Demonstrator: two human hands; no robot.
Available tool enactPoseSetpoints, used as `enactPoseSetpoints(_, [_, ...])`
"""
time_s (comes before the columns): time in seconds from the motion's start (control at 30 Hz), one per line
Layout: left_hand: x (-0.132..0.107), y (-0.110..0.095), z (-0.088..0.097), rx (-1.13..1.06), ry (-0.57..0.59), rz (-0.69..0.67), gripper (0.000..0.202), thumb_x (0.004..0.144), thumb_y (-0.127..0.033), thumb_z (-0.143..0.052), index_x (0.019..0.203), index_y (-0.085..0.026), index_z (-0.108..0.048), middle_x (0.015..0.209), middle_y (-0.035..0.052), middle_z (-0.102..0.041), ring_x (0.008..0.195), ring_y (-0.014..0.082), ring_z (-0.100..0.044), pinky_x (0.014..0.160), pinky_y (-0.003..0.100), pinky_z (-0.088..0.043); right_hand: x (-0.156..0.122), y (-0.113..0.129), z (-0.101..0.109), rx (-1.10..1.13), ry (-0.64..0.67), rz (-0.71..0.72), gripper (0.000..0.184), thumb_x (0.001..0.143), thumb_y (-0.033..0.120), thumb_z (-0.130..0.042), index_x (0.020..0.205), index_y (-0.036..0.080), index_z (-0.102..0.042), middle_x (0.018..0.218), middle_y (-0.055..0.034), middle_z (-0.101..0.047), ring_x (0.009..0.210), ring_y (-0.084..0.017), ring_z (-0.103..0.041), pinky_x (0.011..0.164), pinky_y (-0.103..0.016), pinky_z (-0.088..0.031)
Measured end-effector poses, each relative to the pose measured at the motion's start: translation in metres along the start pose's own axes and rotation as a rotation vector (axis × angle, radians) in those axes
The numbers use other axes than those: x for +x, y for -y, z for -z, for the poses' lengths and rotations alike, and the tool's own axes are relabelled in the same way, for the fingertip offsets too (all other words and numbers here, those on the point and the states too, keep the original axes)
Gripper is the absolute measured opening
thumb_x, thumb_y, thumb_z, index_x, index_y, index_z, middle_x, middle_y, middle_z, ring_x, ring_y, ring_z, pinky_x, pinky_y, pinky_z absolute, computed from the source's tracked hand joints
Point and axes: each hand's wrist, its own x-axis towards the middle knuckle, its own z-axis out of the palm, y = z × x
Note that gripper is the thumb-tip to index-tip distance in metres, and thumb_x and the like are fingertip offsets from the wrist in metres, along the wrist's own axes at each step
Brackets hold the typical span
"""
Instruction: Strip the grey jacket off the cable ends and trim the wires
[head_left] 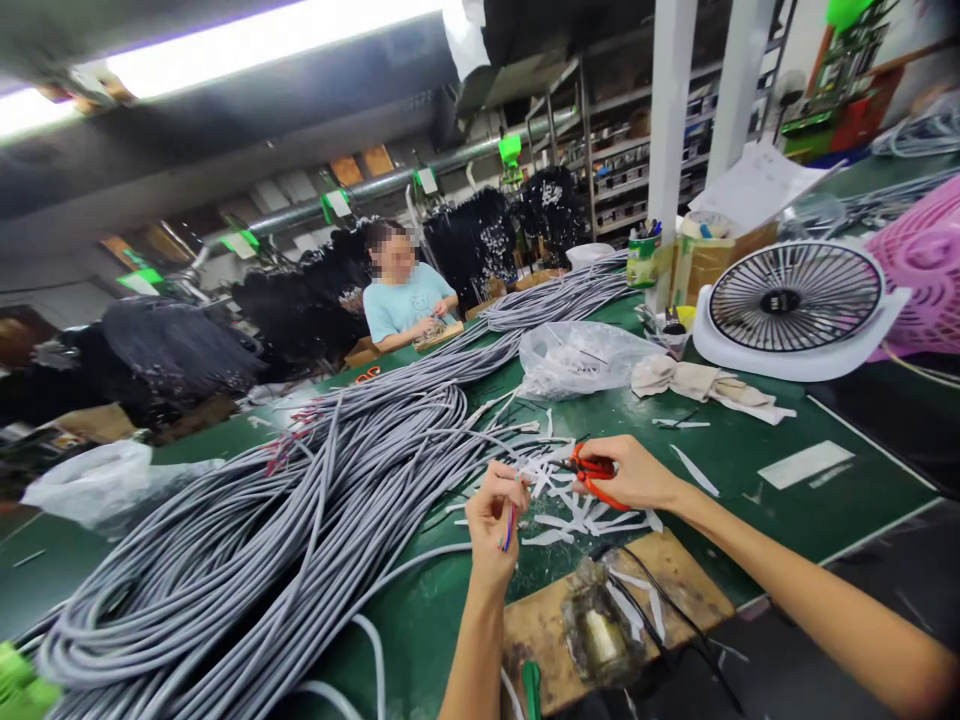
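Note:
My left hand is closed around the end of a grey cable, with thin coloured wires showing at the palm. My right hand grips red-handled pliers; their jaws point left toward my left fingertips, a short gap apart. White scraps like strips of paper or film lie beneath both hands. A large pile of coiled grey cables spreads to the left. Closer to me, a wooden board carries a glassy, grimy block and a black cord.
A white fan stands at right, beside a clear plastic bag and beige cloth gloves. Across the green table a co-worker sits handling small parts. A green-handled tool lies at the board's left edge.

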Motion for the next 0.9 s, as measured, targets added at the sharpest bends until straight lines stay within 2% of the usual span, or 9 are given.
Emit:
enactPoseSetpoints(0.07, [-0.001,-0.001,0.001,0.065,-0.004,-0.005,0.024,0.079,-0.022,-0.055,0.057,-0.016,-0.048,0.068,0.0,-0.039,0.064,0.0106,-0.041,0.056,0.022,-0.032,0.0,0.014,-0.004,0.127,-0.006,0.096,0.025,0.066,0.036,-0.063,0.075,0.013,-0.06,0.063,0.0021,-0.052,0.055,-0.009,-0.041,0.052,-0.02,-0.033])
enactPoseSetpoints(0.2, [-0.002,-0.005,0.001,0.174,0.019,-0.042,0.027,0.08,-0.025,-0.053,0.055,-0.015,-0.049,0.066,0.0002,-0.039,0.062,0.0108,-0.04,0.056,0.024,-0.031,0.004,0.025,-0.004,0.153,0.039,0.159,0.03,0.065,0.042,-0.064,0.07,0.013,-0.058,0.06,0.0031,-0.048,0.053,-0.008,-0.037,0.051,-0.02,-0.031])
enactPoseSetpoints(0.43, [-0.002,-0.011,-0.002,0.336,0.118,-0.094,0.028,0.08,-0.021,-0.049,0.053,-0.016,-0.055,0.067,0.0013,-0.042,0.063,0.0119,-0.043,0.054,0.023,-0.03,0.006,0.021,-0.007,0.132,0.045,0.232,0.034,0.066,0.044,-0.063,0.058,0.015,-0.05,0.056,0.0044,-0.043,0.053,-0.007,-0.036,0.05,-0.019,-0.027])
enactPoseSetpoints(0.6, [-0.002,-0.012,-0.003,0.322,0.119,-0.031,0.027,0.08,-0.02,-0.05,0.054,-0.016,-0.057,0.066,0.001,-0.043,0.063,0.0115,-0.043,0.057,0.023,-0.033,0.005,0.012,-0.01,0.156,-0.008,0.22,0.046,0.065,0.043,-0.064,0.043,0.015,-0.034,0.048,0.0071,-0.025,0.047,-0.005,-0.022,0.044,-0.02,-0.018])
enactPoseSetpoints(0.67, [-0.002,-0.012,-0.004,0.281,0.087,0.04,0.019,0.079,-0.023,-0.051,0.064,-0.017,-0.061,0.066,0.0004,-0.044,0.057,0.0096,-0.041,0.052,0.022,-0.032,0.004,0.012,-0.008,0.235,-0.093,0.115,0.048,0.066,0.042,-0.063,0.042,0.016,-0.031,0.047,0.0073,-0.022,0.046,-0.005,-0.021,0.043,-0.02,-0.017])
enactPoseSetpoints(0.73, [-0.002,-0.011,-0.006,0.215,0.028,0.167,0.013,0.079,-0.027,-0.053,0.085,-0.021,-0.064,0.069,-0.0009,-0.044,0.048,0.0058,-0.035,0.043,0.019,-0.026,0.004,0.016,-0.004,0.361,-0.206,-0.018,0.043,0.068,0.042,-0.062,0.046,0.016,-0.036,0.047,0.007,-0.027,0.046,-0.005,-0.025,0.042,-0.019,-0.02])
enactPoseSetpoints(0.77, [-0.002,-0.01,-0.007,0.18,0.002,0.235,0.02,0.078,-0.029,-0.054,0.096,-0.022,-0.061,0.069,-0.0017,-0.043,0.044,0.0041,-0.032,0.039,0.018,-0.023,0.005,0.021,-0.002,0.422,-0.245,-0.057,0.038,0.067,0.042,-0.063,0.05,0.016,-0.041,0.049,0.0064,-0.033,0.046,-0.005,-0.029,0.043,-0.018,-0.024])
enactPoseSetpoints(0.83, [-0.002,-0.008,-0.009,0.123,-0.023,0.34,0.033,0.078,-0.031,-0.055,0.111,-0.024,-0.054,0.069,-0.0033,-0.041,0.041,0.0021,-0.027,0.036,0.016,-0.018,0.008,0.033,0.001,0.499,-0.25,-0.044,0.029,0.064,0.039,-0.067,0.063,0.015,-0.051,0.057,0.0043,-0.045,0.051,-0.007,-0.038,0.048,-0.019,-0.033])
enactPoseSetpoints(0.9, [-0.001,-0.006,-0.01,0.087,-0.026,0.389,0.039,0.078,-0.032,-0.056,0.115,-0.022,-0.051,0.067,-0.0041,-0.039,0.04,0.0014,-0.026,0.035,0.015,-0.017,0.012,0.046,0.0,0.51,-0.229,0.025,0.026,0.062,0.035,-0.069,0.071,0.015,-0.055,0.062,0.0031,-0.05,0.056,-0.009,-0.043,0.054,-0.02,-0.037])
